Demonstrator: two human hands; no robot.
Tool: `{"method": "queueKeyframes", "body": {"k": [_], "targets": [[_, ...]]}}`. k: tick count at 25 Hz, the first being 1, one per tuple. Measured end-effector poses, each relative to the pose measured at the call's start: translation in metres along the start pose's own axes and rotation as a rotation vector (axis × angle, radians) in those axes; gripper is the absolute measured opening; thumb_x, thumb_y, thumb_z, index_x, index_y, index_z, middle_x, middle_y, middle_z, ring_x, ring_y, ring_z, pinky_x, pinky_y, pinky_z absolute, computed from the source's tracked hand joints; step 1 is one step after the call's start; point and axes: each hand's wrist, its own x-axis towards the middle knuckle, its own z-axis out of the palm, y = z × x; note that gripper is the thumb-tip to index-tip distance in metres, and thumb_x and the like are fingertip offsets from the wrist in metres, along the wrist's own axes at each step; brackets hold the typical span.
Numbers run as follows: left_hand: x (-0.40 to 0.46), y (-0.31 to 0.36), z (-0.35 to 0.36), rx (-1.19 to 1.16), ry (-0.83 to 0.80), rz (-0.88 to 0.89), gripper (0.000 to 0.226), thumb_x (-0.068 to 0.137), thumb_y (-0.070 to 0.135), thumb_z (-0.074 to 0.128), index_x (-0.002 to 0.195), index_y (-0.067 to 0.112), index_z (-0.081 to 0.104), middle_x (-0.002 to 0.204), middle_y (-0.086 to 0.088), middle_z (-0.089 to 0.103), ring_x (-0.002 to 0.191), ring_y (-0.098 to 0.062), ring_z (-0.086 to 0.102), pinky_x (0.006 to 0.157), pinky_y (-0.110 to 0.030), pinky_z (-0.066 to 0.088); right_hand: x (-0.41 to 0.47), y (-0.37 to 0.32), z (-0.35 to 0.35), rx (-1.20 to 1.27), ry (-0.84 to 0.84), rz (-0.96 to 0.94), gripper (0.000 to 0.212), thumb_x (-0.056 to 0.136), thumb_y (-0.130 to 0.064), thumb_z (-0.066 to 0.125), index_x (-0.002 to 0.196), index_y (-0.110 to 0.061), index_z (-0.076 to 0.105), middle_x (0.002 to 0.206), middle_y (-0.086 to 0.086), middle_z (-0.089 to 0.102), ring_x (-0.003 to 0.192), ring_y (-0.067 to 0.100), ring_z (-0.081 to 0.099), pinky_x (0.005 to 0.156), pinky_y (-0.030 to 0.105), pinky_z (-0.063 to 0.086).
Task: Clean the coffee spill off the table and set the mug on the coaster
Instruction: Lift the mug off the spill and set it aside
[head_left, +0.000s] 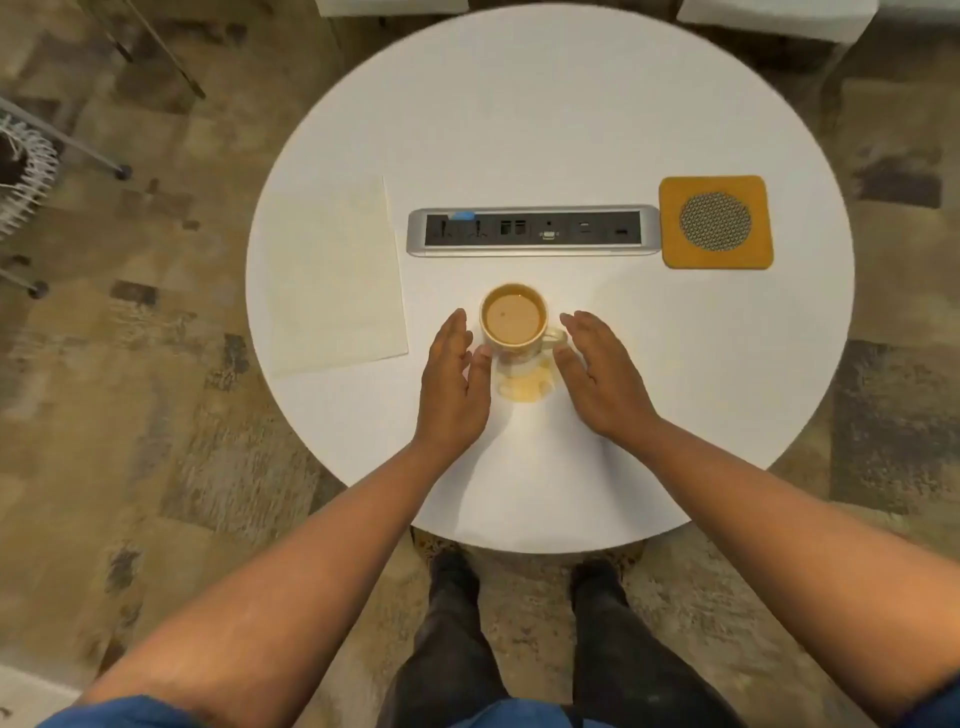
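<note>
A pale mug (514, 318) full of milky coffee stands near the front of the round white table (545, 114), its handle turned to the right. A small tan coffee spill (524, 385) lies on the table just in front of the mug. My left hand (454, 387) is open at the mug's left side, thumb close to its base. My right hand (597, 374) is open at the mug's right side, by the handle. Neither hand grips the mug. A mustard square coaster (716, 222) with a patterned round centre lies at the right. A cream cloth (335, 275) lies flat at the left.
A silver power and socket strip (532, 230) is set into the table's middle, between cloth and coaster, just behind the mug. Carpeted floor surrounds the table. Chair legs (67, 145) stand at the left, and my own legs are under the table's near edge.
</note>
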Motion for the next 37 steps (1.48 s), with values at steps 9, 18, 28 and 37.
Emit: {"method": "queueKeyframes", "body": {"k": [9, 18, 28, 37], "targets": [[0.012, -0.011, 0.012, -0.167, 0.064, -0.152, 0.031, 0.105, 0.019, 0.055, 0.134, 0.013, 0.064, 0.132, -0.004, 0.068, 0.117, -0.018, 0.066, 0.102, -0.029, 0.053, 0.032, 0.006, -0.01, 0.633, -0.243, 0.41, 0.021, 0.102, -0.036, 0.048, 0.094, -0.025, 0.064, 0.093, 0.003, 0.069, 0.078, 0.018, 0.061, 0.066, 0.03, 0.05], [0.015, -0.013, 0.024, -0.234, 0.173, -0.217, 0.028, 0.1, 0.012, 0.058, 0.126, 0.016, 0.068, 0.122, -0.001, 0.073, 0.114, -0.018, 0.068, 0.1, -0.036, 0.057, 0.043, 0.015, -0.015, 0.591, -0.417, 0.198, 0.023, 0.105, -0.017, 0.048, 0.086, -0.013, 0.061, 0.085, 0.01, 0.06, 0.08, 0.024, 0.051, 0.079, 0.037, 0.044], [0.015, 0.001, 0.021, -0.247, 0.223, -0.138, 0.036, 0.094, 0.001, 0.05, 0.116, 0.017, 0.074, 0.111, 0.007, 0.075, 0.108, -0.007, 0.068, 0.088, -0.013, 0.053, 0.019, 0.019, -0.019, 0.603, -0.355, 0.169, 0.024, 0.103, -0.022, 0.052, 0.093, -0.004, 0.065, 0.089, 0.005, 0.067, 0.087, 0.017, 0.061, 0.095, 0.044, 0.052], [0.024, 0.025, 0.04, -0.264, 0.154, -0.099, 0.037, 0.094, -0.002, 0.049, 0.117, 0.012, 0.075, 0.111, 0.003, 0.076, 0.108, -0.012, 0.07, 0.092, -0.024, 0.057, -0.004, 0.03, -0.036, 0.631, -0.252, 0.224, 0.026, 0.103, -0.028, 0.052, 0.094, -0.009, 0.068, 0.104, 0.02, 0.07, 0.09, 0.019, 0.063, 0.096, 0.047, 0.052]]}}
